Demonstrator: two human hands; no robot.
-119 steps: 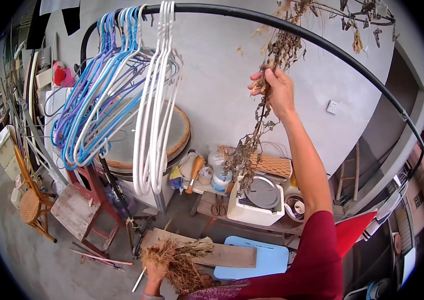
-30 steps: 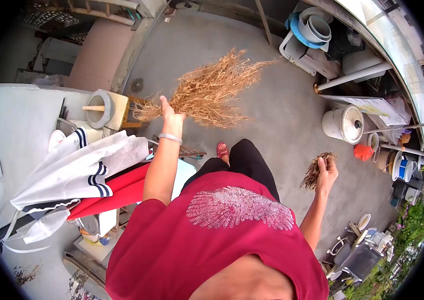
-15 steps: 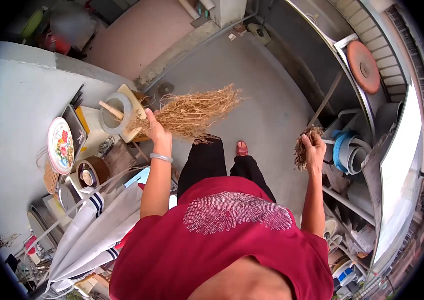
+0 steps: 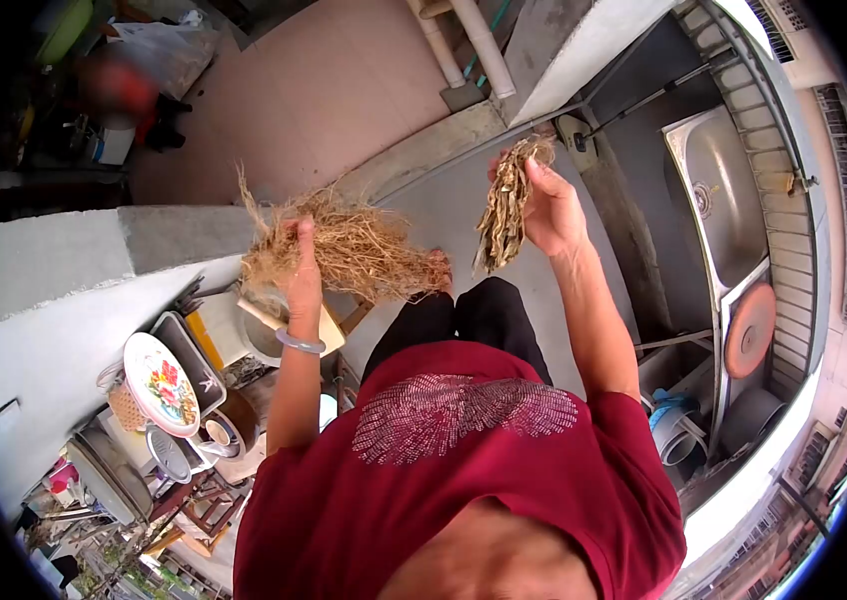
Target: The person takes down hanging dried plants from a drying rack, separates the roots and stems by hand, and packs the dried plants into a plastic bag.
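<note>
My left hand (image 4: 305,272) is closed round a large bundle of dry, straw-coloured roots (image 4: 369,250), whose thin strands spread to both sides of the fingers. A pale bracelet (image 4: 301,342) circles that wrist. Higher up and to the right, my right hand (image 4: 550,208) grips a smaller bunch of dried, curled brown plants (image 4: 505,215), which hangs down from the fingertips. The two bundles are apart, both held in front of my body above the floor.
A metal sink (image 4: 729,195) is at the right, with a round reddish lid (image 4: 751,330) below it. Left, a flowered tray (image 4: 162,384) stands by a wall (image 4: 34,330). A raised step edge (image 4: 424,152) crosses ahead, and a pillar stands beyond.
My right hand has risen and moved inward with its bunch. The root bundle in my left hand has turned and shifted slightly left. The view has swung towards the sink and doorway.
</note>
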